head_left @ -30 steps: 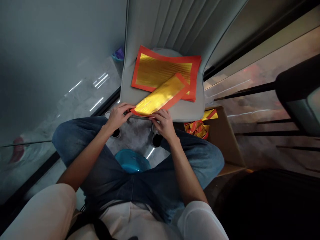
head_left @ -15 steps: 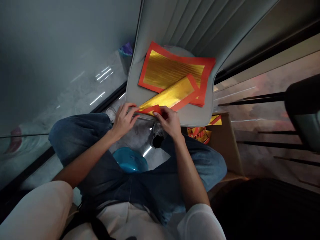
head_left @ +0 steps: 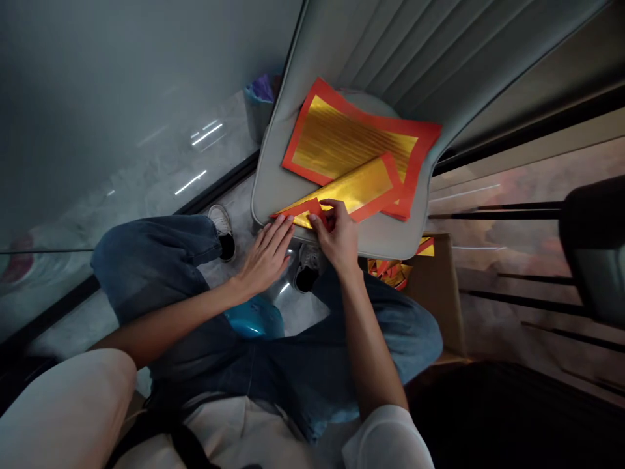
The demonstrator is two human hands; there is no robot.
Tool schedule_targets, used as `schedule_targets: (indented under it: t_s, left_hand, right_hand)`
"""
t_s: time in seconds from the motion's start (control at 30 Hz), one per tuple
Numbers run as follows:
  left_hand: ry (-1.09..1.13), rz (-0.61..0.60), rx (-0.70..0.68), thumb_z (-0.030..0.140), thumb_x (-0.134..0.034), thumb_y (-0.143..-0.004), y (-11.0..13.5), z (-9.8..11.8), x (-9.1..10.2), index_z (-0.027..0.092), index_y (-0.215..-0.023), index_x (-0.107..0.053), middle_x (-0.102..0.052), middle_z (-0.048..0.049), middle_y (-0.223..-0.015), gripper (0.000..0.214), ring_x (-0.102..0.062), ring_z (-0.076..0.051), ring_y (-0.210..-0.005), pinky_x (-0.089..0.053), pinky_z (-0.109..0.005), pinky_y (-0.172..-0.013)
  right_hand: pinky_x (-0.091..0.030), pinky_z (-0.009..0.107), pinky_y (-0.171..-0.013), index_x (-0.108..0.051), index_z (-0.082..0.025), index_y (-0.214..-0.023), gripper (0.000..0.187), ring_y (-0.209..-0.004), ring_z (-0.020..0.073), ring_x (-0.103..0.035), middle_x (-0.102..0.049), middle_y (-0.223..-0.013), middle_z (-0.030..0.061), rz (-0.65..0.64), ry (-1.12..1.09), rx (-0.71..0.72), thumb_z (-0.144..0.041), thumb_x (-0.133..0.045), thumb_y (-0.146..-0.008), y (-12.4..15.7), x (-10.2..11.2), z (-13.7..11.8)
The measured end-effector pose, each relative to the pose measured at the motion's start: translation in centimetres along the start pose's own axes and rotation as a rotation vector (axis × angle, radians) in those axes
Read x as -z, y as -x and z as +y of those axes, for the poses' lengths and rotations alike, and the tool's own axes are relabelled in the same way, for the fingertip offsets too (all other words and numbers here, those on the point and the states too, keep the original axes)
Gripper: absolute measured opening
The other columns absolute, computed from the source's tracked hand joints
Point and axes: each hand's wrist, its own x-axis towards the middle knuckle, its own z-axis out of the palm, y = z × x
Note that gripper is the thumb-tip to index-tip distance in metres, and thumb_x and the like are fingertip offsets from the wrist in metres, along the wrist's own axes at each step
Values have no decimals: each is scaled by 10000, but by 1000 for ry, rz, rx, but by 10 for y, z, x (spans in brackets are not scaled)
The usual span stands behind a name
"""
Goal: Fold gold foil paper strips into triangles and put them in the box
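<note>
A partly folded sheet of gold and red joss paper (head_left: 364, 187) lies slantwise on the grey chair seat (head_left: 270, 189). Its near left end is folded over into a narrow red-edged flap. With fingers stretched out flat, my left hand (head_left: 266, 257) touches the near edge of that flap. My right hand (head_left: 339, 238) pinches the flap's right end between thumb and fingers. Behind, a stack of flat gold sheets with red borders (head_left: 356, 140) rests on the seat, partly covered by the folded sheet.
On the right, below the seat, a cardboard box (head_left: 434, 293) holds several folded gold and red papers (head_left: 390, 270). A blue plastic object (head_left: 256, 318) sits on the floor between my legs. A bin with a purple liner (head_left: 258, 104) stands left of the chair. Black thin-legged furniture (head_left: 593, 247) is at right.
My left hand has gone from pinching the paper's left tip to lying flat along the flap. My right hand keeps its pinch. The view has shifted slightly.
</note>
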Motion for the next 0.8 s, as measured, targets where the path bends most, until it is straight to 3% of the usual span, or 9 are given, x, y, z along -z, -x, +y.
schedule_targets:
  t_s: [0.23, 0.43, 0.8]
  left_hand:
    - [-29, -26, 21, 151, -506, -1040, 0, 2, -1, 144, -1775, -66, -263, -175, -1804, 857, -203, -313, -1697, -247, -562, -1387]
    - [-93, -66, 24, 147, -502, -1044, -1, 1, -1, 92, -1756, -145, -242, -187, -1808, 798, -159, -308, -1707, -246, -547, -1388]
    - [-85, -107, 30, 139, -480, -1035, -2, -1, -1, 91, -1759, -119, -188, -179, -1824, 810, -126, -297, -1714, -217, -548, -1399]
  right_hand:
    - [-570, 406, -799, -608, -231, -1230, 280, -857, 246, -694, -735, -960, 87, 60, 62, 3, -400, -680, -1019, -2, -8, 2]
    - [-579, 420, -784, -551, -238, -1289, 378, -838, 251, -699, -687, -926, 54, 94, 72, 1, -474, -685, -1026, -4, -12, 6]
    - [-549, 378, -713, -589, -242, -1221, 346, -771, 218, -679, -678, -869, 31, 159, 98, 36, -496, -698, -1013, -6, -15, 9]
